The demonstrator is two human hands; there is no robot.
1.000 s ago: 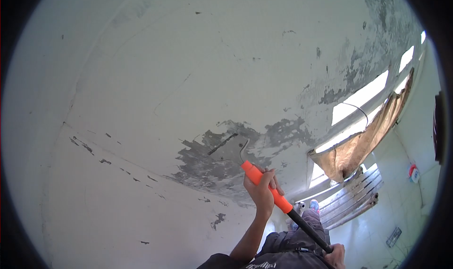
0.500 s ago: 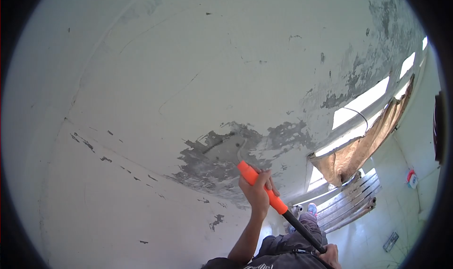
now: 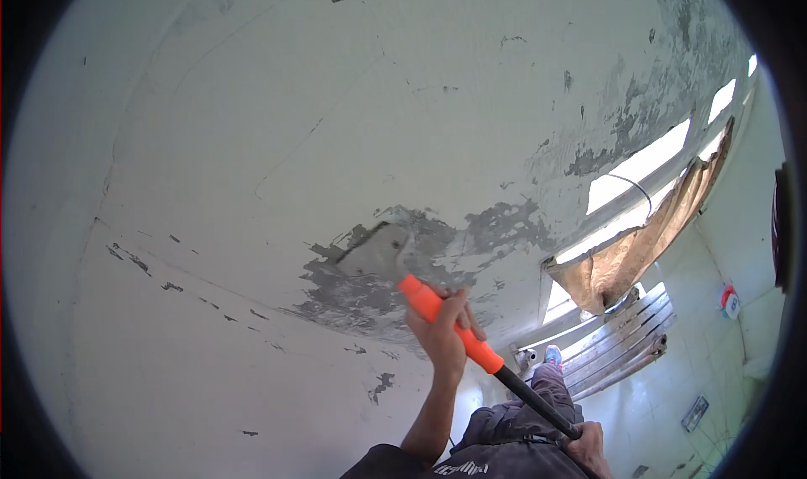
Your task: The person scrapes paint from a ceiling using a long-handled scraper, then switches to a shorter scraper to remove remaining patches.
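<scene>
A long-handled scraper (image 3: 434, 305) with an orange grip and a black shaft crosses the lower middle of the view. Its broad, slightly blurred blade (image 3: 374, 250) lies over a grey patch (image 3: 353, 292) where the white coating is gone; whether it touches cannot be made out. My left hand (image 3: 441, 328) is wrapped round the orange grip, near the blade end. Lower right, my right hand (image 3: 590, 448) is closed round the far end of the black shaft.
A pale flaking surface (image 3: 252, 142) fills most of the view. On the right, a brown cloth (image 3: 622, 277) hangs by bright windows (image 3: 639, 166). Below it is a slatted platform (image 3: 618, 336), with one foot (image 3: 553, 354) over it. A red-and-white object (image 3: 729, 302) sits farther right.
The scraper blade has shifted left and slightly up across the grey patch, and my left hand has moved left with it. My right hand keeps its hold on the shaft end. The view has shifted slightly.
</scene>
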